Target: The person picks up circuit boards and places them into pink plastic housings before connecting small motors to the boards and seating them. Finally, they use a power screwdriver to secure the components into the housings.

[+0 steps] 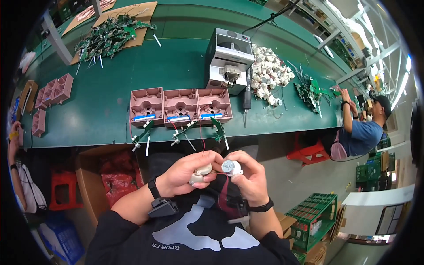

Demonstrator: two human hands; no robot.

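Just off the table's front edge, my left hand [185, 173] is closed round white rounded motor pieces [202, 170], partly covered by its fingers. My right hand [251, 176] grips a small motor [229, 166] with a round metal face and a white housing. Thin red wires run near the fingers of both hands. Beyond them, three pink plastic housings [180, 106] stand side by side on the table. Each contains a blue cylindrical battery [179, 118], and green circuit boards [217, 129] hang on wires over the front edge.
A grey machine [229, 57] stands behind the housings, beside a black electric screwdriver [246, 95] and a heap of white motors [268, 73]. Circuit board piles [108, 37] lie left and right. More pink housings [55, 90] sit at left. A co-worker [364, 128] sits at right, near green crates [313, 221].
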